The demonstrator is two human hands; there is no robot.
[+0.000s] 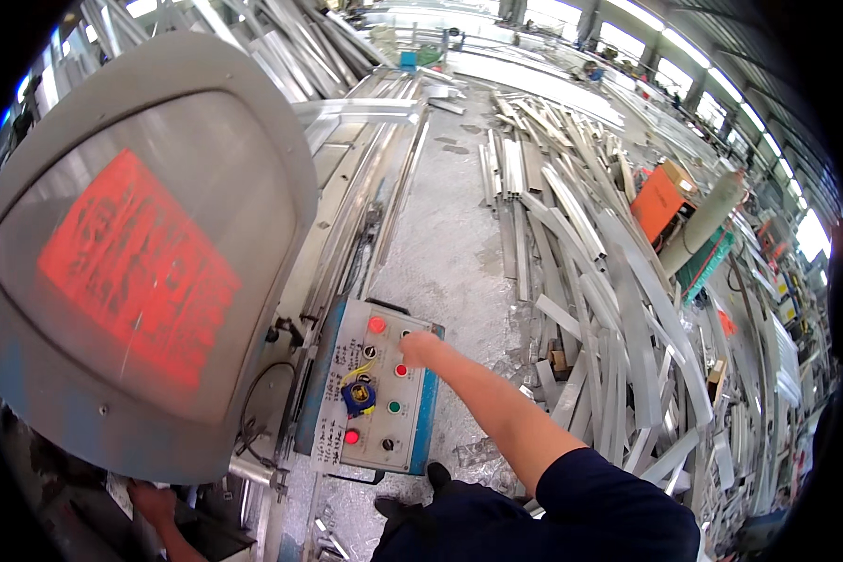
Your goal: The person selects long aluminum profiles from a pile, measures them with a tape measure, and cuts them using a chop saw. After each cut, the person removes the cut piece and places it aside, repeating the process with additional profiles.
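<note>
My right arm reaches forward to a control box (372,454) with a grey face and blue sides. My right hand (421,349) is closed at the box's upper right edge, by a red button (401,371); its fingertips are too small to make out. A blue and yellow tape measure (357,398) lies on the panel among red buttons, a green button (394,406) and black rotary switches (389,444). At the lower left, my left hand (153,502) is beneath the edge of a large grey machine hood (150,66), beside a pale metal piece (120,494). Its fingers are mostly hidden.
The hood, with a red painted patch (140,272), fills the left side. Long metal rails (375,178) run ahead from the machine. Piled metal profiles (618,328) cover the floor at right, near an orange box (662,201) and a gas cylinder (704,223).
</note>
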